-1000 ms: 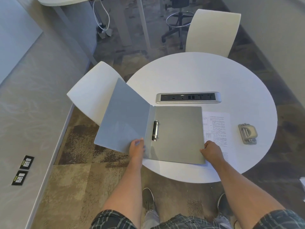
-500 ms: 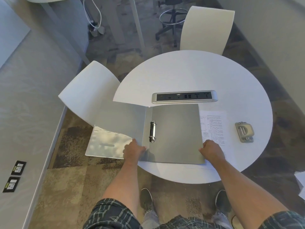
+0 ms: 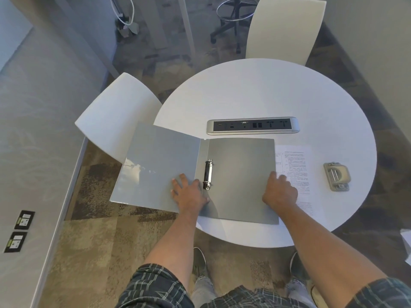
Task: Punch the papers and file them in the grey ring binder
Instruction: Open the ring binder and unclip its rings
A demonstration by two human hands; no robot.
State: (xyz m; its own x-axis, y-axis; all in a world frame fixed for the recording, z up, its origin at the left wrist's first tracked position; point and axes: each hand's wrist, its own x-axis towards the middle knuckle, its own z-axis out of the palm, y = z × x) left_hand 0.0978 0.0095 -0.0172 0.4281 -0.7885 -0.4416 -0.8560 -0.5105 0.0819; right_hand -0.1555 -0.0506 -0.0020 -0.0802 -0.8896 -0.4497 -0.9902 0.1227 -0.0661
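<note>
The grey ring binder (image 3: 222, 174) is found lying open on the round white worktop (image 3: 266, 96), its left cover overhanging the edge towards a white chair (image 3: 115, 116). The left hand (image 3: 189, 192) is laid flat on that cover beside the ring mechanism (image 3: 208, 174), fingers spread and straight. The right hand (image 3: 280, 192) is set at the binder's right edge with fingers curled; whether the edge or the papers (image 3: 295, 165) beneath are pinched cannot be told. The papers lie partly under the right cover, apparently not yet punched. The hole punch (image 3: 337, 176) stands apart to the right, untouched. The opening of the binder is judged the step in hand; next, the papers would need to be drawn clear and taken to the punch.
</note>
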